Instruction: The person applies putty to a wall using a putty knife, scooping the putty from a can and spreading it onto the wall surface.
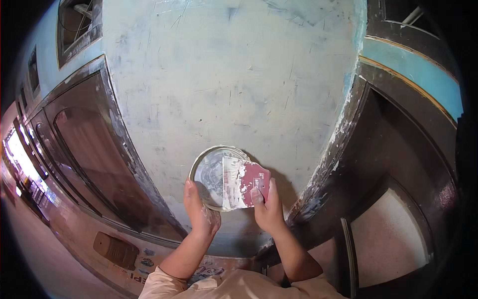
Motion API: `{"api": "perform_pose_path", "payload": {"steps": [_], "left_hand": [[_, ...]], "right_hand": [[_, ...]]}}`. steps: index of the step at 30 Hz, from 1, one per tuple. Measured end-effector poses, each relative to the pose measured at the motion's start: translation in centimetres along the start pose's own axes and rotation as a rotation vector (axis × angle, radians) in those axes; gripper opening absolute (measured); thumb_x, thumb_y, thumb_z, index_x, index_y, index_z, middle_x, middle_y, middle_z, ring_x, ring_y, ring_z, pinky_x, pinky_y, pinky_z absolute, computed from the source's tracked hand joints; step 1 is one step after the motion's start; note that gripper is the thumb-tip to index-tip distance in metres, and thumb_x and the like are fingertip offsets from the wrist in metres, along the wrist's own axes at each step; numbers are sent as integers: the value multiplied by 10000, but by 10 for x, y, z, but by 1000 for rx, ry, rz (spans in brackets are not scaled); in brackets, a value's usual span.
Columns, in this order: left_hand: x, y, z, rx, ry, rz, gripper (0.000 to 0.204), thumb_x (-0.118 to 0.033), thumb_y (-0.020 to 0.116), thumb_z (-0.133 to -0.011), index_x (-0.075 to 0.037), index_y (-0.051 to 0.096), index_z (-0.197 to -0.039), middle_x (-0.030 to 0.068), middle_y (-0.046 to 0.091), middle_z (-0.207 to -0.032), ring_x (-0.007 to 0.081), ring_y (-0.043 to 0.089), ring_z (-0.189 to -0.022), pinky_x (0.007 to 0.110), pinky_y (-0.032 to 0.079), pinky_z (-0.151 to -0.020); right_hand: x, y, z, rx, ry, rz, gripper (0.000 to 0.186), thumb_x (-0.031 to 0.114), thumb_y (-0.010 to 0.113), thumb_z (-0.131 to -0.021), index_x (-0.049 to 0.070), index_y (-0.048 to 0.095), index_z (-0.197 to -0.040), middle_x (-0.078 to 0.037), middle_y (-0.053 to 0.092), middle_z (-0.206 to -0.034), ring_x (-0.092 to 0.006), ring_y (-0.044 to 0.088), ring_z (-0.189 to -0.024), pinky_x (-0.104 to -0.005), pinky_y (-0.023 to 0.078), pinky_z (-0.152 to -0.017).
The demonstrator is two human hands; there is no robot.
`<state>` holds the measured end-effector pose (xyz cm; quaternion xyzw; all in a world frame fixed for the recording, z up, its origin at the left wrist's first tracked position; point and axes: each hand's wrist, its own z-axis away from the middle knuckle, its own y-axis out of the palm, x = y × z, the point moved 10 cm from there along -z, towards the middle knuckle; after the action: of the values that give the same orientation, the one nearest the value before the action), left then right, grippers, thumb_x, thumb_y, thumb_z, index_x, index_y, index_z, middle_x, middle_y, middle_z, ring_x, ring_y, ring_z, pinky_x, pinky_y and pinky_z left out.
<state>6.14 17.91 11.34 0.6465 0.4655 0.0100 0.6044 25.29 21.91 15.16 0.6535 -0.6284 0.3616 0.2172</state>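
My left hand (199, 212) grips the lower left rim of a round, shallow lid-like pan (209, 174), whose inside is smeared with whitish putty. My right hand (269, 209) is closed on a wide putty knife (248, 182) with a dark red handle, the thumb lying on its face. Whitish putty coats the blade and part of the handle. The blade overlaps the right side of the pan, with its edge over the inside. Both are held up before a pale, patchy wall (239, 84) marked with scratches and dark spots.
A dark wooden door (89, 144) with a putty-spattered frame stands at the left. To the right is a dark doorway frame (343, 139), also spattered. Low on the left, a brown plastic object (115, 250) rests on the floor, near dark painted markings.
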Motion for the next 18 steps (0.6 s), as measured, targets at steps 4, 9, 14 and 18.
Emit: {"api": "perform_pose_path", "payload": {"steps": [4,9,14,18], "left_hand": [[-3,-6,5,-81,53,-2,397,-358,425,-1026,-51,454,-1276,60,518,-1233,203,532,-1127,383,427,-990],[-6,-13,10,-83,135,-59,556,-397,425,-1021,-14,338,-1414,134,464,-1357,241,487,-1237,388,403,-1037],[3,-16,19,-4,50,-31,559,-389,424,-1021,-19,317,-1426,130,435,-1390,245,464,-1267,395,375,-1066],[3,-36,19,-62,-37,72,508,-377,416,-1026,-42,349,-1403,109,458,-1361,237,485,-1237,397,394,-1050]], "right_hand": [[5,14,9,-35,15,31,251,165,527,-965,-28,441,-1100,-220,614,-884,-345,623,-752,-406,488,-666],[1,28,21,-48,87,-1,278,157,507,-966,-42,427,-1143,-239,616,-914,-397,620,-799,-419,489,-695],[6,31,19,30,150,-55,333,176,487,-987,-44,424,-1230,-168,611,-993,-243,599,-832,-367,485,-760],[9,12,12,-138,127,-336,299,150,483,-988,-4,449,-1243,-56,570,-1063,-113,529,-886,-282,459,-778]]}}
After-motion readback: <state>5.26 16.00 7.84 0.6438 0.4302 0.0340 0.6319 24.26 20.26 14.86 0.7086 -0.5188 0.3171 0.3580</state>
